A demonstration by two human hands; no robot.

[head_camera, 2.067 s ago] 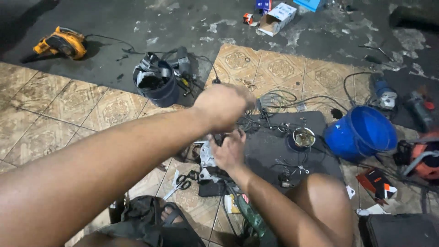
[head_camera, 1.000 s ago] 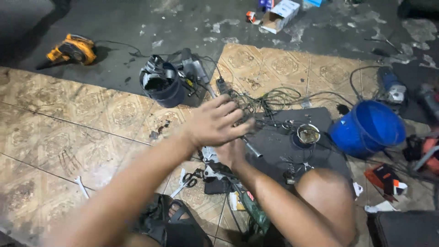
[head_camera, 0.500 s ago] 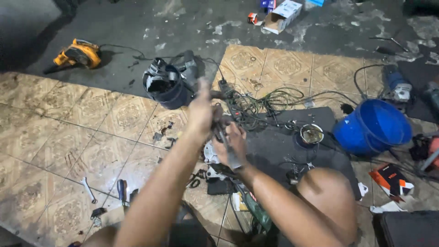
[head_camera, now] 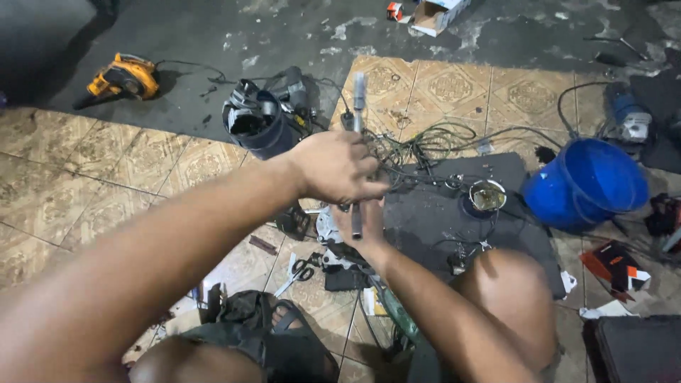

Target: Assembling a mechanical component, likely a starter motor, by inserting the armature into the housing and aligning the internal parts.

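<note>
Over tiled floor | hands: left hand, right hand | one grey rod | one blue bucket

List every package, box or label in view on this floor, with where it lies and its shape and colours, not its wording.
Cardboard box: top edge, on the dark concrete; open, tan with a white side.
Small carton: just left of that box; red and white.
Flat package: right side, below the blue bucket; orange, black and white, rectangular.
White paper scrap: below that package; crumpled, plain.
No screens or signs.
</note>
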